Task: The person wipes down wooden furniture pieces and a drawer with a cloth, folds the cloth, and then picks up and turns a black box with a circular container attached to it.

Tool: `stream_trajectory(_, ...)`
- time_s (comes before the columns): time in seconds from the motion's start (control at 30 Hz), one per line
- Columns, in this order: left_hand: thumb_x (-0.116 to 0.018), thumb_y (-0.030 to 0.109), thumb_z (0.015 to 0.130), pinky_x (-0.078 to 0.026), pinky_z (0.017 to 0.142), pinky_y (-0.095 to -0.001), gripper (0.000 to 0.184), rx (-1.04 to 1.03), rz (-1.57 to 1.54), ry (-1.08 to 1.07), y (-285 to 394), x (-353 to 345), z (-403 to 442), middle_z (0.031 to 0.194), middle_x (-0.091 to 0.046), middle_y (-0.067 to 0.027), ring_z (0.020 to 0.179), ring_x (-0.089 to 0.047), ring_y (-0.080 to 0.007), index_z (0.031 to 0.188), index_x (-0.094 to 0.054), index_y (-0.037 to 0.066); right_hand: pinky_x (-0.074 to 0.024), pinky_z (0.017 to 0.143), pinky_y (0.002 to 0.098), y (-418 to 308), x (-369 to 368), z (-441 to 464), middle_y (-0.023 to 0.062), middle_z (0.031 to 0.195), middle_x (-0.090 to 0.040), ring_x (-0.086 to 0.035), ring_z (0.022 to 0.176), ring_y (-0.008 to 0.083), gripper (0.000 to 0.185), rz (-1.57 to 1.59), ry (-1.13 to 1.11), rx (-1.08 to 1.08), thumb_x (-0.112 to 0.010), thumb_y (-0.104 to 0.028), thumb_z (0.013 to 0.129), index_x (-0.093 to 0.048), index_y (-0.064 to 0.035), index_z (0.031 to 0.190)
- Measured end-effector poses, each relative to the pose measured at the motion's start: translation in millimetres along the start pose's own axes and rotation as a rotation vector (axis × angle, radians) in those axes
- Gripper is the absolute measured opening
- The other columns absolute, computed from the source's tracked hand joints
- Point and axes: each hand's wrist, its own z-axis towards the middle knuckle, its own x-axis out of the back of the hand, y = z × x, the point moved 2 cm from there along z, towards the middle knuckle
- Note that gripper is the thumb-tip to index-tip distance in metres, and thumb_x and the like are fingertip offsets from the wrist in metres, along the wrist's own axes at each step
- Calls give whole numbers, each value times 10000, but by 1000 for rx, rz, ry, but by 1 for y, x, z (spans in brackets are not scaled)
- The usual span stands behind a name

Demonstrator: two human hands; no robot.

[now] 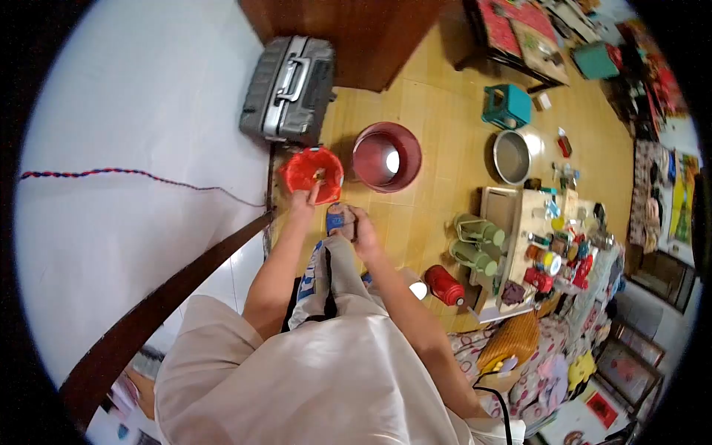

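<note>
A red bin (pixel 314 166), apparently lined with a red bag, stands by the wall with some small light-coloured scraps inside. My left hand (pixel 302 199) is at its near rim, fingers closed over the edge. Lower and to the right, my right hand (pixel 363 226) is beside my foot in a blue slipper (pixel 337 220). Its fingers are partly hidden, and I cannot make out anything in them. A larger dark-red bucket (pixel 408 169) stands upright just right of the bin, its inside showing from above.
A grey suitcase (pixel 288 90) stands behind the bin against the wall. To the right are a metal basin (pixel 512 157), a teal stool (pixel 506 107), green thermos flasks (pixel 475 256), a red flask (pixel 444 285) and a low table (pixel 498 204) crowded with jars.
</note>
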Motion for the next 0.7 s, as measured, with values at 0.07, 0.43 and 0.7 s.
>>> stream_trajectory(0.07, -360, 142, 1008, -610, 854, -432, 290, -796, 834, -586, -19, 64, 101, 1120, -637, -123, 956, -651, -348, 1133, -586, 12, -457, 639, 261, -9, -6, -16, -4, 836, -608, -562, 705, 129, 175, -38, 30, 52, -527, -270, 934, -598, -116, 979)
stream_trajectory(0.43, -438, 81, 904, -513, 888, -411, 428, 164, 901, -364, -169, -69, -197, 1112, -539, -92, 1089, -563, -247, 1329, -464, 127, -490, 674, 277, -54, 112, -205, 18, 882, -638, -598, 746, 137, 242, 151, 271, 497, -574, -254, 922, -609, -74, 1081)
stream_trajectory(0.7, -614, 226, 912, -506, 818, -298, 322, 535, 1544, -1212, -389, 40, -462, 1096, -628, -61, 973, -611, -162, 1171, -598, 37, -500, 714, 265, 21, 283, -418, 10, 976, -633, -606, 842, 117, 302, 341, 682, 898, -613, -148, 859, -558, -96, 1151)
